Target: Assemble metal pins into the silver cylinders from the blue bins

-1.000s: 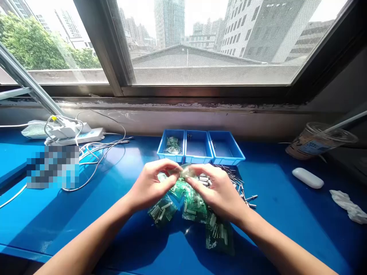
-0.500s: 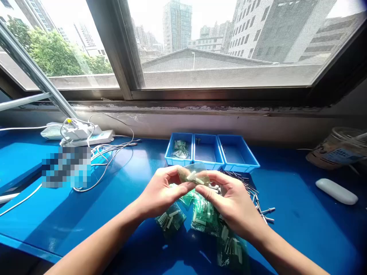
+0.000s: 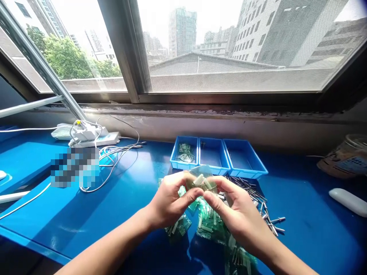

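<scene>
Behind both hands' bag (image 3: 201, 181): three bins (image 3: 217, 157), pins (image 3: 258, 202) rt.

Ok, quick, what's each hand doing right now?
Left hand: closed, pinching the small clear bag.
Right hand: closed, pinching the same bag from the other side.

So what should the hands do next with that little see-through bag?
Probably pull the top of the small clear plastic bag apart. Both the left hand and the right hand pinch it by its upper edge, with white pins inside, above the pile of green bags and before the blue plastic trays.
</scene>
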The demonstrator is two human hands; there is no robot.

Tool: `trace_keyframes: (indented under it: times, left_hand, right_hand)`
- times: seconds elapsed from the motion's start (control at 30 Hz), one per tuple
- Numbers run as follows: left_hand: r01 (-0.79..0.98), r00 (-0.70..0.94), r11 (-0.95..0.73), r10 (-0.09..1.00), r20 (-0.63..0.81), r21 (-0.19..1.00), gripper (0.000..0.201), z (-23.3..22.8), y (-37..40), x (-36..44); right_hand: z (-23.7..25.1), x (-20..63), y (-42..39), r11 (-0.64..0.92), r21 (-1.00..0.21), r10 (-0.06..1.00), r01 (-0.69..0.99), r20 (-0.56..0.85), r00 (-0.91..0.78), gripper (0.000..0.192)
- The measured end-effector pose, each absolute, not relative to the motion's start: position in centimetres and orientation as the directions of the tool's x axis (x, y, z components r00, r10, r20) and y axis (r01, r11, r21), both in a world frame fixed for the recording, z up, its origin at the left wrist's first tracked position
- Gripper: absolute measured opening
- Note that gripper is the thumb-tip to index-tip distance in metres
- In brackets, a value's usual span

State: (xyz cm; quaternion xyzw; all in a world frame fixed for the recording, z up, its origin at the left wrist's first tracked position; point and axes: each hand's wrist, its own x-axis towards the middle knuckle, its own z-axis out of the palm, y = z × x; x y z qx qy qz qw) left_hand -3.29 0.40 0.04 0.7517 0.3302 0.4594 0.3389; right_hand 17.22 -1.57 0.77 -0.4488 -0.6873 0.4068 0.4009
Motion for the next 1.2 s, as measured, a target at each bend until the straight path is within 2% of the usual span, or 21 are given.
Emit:
trace_keyframes:
  times: [0.1, 0.2, 0.27, 0.3, 0.37, 0.4, 0.43, 0.47, 0.5, 0.57, 0.63, 0.73, 0.8, 0.87, 0.97, 1.07, 1.2]
  left_hand:
    - [0.178, 0.369, -0.597, 0.778, 0.509, 0.782, 0.017, -0.3, 0.1, -3.0]
    - [0.242, 0.268, -0.685, 0.728, 0.631, 0.687, 0.012, -0.1, 0.0, -3.3]
    - [0.379, 0.144, -0.779, 0.582, 0.8, 0.499, 0.02, 0.3, 0.4, -4.2]
    - [0.466, 0.074, -0.801, 0.459, 0.885, 0.376, 0.026, 0.5, 0.8, -4.7]
    - [0.629, -0.04, -0.757, 0.198, 0.979, 0.179, 0.038, 0.9, 1.7, -6.0]
    - [0.696, -0.047, -0.707, 0.131, 0.99, 0.127, 0.042, 1.0, 2.3, -6.7]
    - [0.754, -0.002, -0.649, 0.147, 0.989, 0.099, 0.044, 0.9, 2.8, -7.4]
    - [0.804, 0.088, -0.59, 0.241, 0.967, 0.074, 0.045, 0.8, 3.4, -7.9]
    - [0.84, 0.205, -0.54, 0.391, 0.897, 0.043, 0.046, 0.5, 3.8, -8.5]
    - [0.869, 0.372, -0.495, 0.682, 0.629, 0.023, 0.06, -0.1, 4.5, -9.3]
    - [0.863, 0.413, -0.496, 0.801, 0.434, 0.094, 0.07, -0.5, 4.7, -9.7]
    - [0.828, 0.374, -0.503, 0.824, 0.426, 0.246, 0.052, -0.1, 4.2, -9.6]
    - [0.789, 0.359, -0.517, 0.826, 0.434, 0.332, 0.037, 0.5, 3.6, -9.2]
    - [0.765, 0.397, -0.521, 0.844, 0.362, 0.377, 0.028, 1.0, 3.1, -8.7]
    - [0.857, 0.389, -0.428, 0.902, 0.187, 0.286, 0.027, 1.3, 2.7, -8.2]
    - [0.951, 0.261, -0.265, 0.964, 0.05, 0.156, 0.036, 1.1, 2.7, -8.5]
    - [0.959, 0.235, -0.219, 0.969, -0.072, 0.181, 0.05, 1.2, 2.6, -9.2]
  right_hand:
    - [0.7, 17.2, -1.6, 0.278, -0.919, 0.934, 0.281, 0.19, -0.303, 0.026]
    - [0.8, 17.2, -1.4, 0.293, -0.904, 0.946, 0.312, 0.227, -0.231, 0.028]
    - [0.9, 17.4, -1.2, 0.266, -0.909, 0.958, 0.322, 0.213, -0.192, 0.031]
    - [1.0, 17.5, -1.1, 0.249, -0.914, 0.963, 0.321, 0.2, -0.178, 0.032]
    - [1.1, 17.7, -0.9, 0.229, -0.919, 0.969, 0.321, 0.185, -0.161, 0.032]
    - [1.1, 17.8, -0.8, 0.232, -0.918, 0.97, 0.323, 0.192, -0.15, 0.031]
    - [1.1, 18.0, -0.7, 0.241, -0.914, 0.968, 0.327, 0.205, -0.142, 0.03]
    - [1.1, 18.1, -0.7, 0.253, -0.908, 0.966, 0.335, 0.216, -0.146, 0.029]
    - [1.1, 18.2, -0.7, 0.265, -0.9, 0.962, 0.347, 0.225, -0.153, 0.027]
    - [0.9, 18.3, -0.6, 0.301, -0.87, 0.952, 0.39, 0.251, -0.175, 0.024]
    - [0.7, 18.3, -0.7, 0.373, -0.806, 0.926, 0.46, 0.29, -0.244, 0.019]
    - [0.2, 18.1, -0.9, 0.522, -0.632, 0.85, 0.573, 0.326, -0.415, 0.017]
    - [-0.3, 17.9, -1.1, 0.59, -0.508, 0.806, 0.628, 0.316, -0.502, 0.024]
    - [-0.9, 17.7, -1.3, 0.621, -0.42, 0.783, 0.662, 0.292, -0.549, 0.035]
    - [-1.6, 17.5, -1.3, 0.628, -0.384, 0.776, 0.676, 0.252, -0.578, 0.035]
    - [-1.8, 17.3, -1.2, 0.614, -0.418, 0.785, 0.67, 0.229, -0.576, 0.025]
    - [-1.7, 16.9, -0.9, 0.584, -0.435, 0.811, 0.686, 0.259, -0.525, 0.019]
